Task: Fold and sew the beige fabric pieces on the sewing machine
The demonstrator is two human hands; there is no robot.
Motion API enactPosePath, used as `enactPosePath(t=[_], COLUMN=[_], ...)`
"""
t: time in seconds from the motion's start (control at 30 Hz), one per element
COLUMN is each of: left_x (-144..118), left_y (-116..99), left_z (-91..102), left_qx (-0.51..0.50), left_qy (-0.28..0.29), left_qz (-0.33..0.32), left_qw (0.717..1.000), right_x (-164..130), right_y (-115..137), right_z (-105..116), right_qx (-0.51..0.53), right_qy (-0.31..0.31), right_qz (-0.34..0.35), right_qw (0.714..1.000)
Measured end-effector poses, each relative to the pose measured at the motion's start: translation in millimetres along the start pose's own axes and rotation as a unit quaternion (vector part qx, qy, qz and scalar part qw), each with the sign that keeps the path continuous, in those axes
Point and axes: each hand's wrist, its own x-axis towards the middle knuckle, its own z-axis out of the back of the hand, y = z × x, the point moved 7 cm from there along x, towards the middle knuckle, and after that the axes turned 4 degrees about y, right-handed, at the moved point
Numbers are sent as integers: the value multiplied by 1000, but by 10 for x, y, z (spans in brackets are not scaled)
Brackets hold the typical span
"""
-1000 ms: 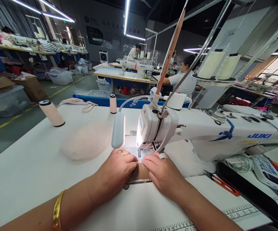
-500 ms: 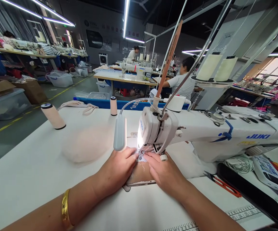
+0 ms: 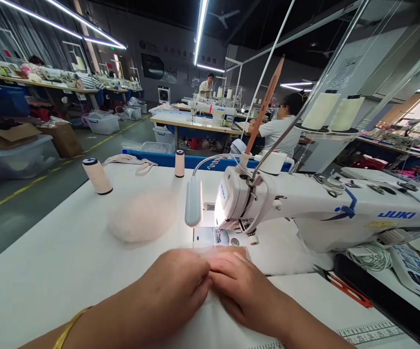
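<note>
Two bare hands met on a white table (image 3: 50,271) before a Juki sewing machine (image 3: 304,208). The left hand (image 3: 175,283) and right hand (image 3: 239,286) touched at the fingertips, pressing down a small tan fabric piece (image 3: 232,250) that lay just short of the lit needle plate (image 3: 213,236). A pale fabric mound (image 3: 142,216) sat to the left, with two thread spools (image 3: 97,176) behind it. Red-handled snips (image 3: 344,289) lay at right. Other workers sat at machines beyond.

The sewing machine (image 3: 304,208) and its lamp (image 3: 194,207) block the way just past the hands. Left, the surface (image 3: 50,261) is bare up to the soft pad (image 3: 142,215).
</note>
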Motion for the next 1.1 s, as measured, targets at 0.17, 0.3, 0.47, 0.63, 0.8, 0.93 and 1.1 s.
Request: enactPosePath(t=[0.17, 0.3, 0.47, 0.63, 0.8, 0.93, 1.1], left_x=[91, 212, 225, 86, 6, 9, 16], left_y=[291, 294, 206, 86, -7, -50, -98], left_z=[166, 18, -18, 167, 193, 160, 173], left_qx=[72, 102, 75, 12, 2, 36, 32], left_qy=[-71, -109, -180, -270, -313, -335, -354], left_qz=[46, -18, -77, -128, -162, -172, -186], left_qw=[994, 989, 978, 954, 936, 926, 916], right_x=[-38, -62, -85, -197, -177, -134, -121], right_y=[64, 79, 87, -200, -323, -281, -234], right_z=[-30, -15, 39, 192, 126, 164, 200], right_qx=[19, 21, 50, 50, 82, 62, 35], right_qy=[28, 36, 22, -126, -122, -151, -167], right_qz=[6, 9, 7, -164, -206, -162, -138], right_qw=[999, 999, 998, 977, 967, 973, 976])
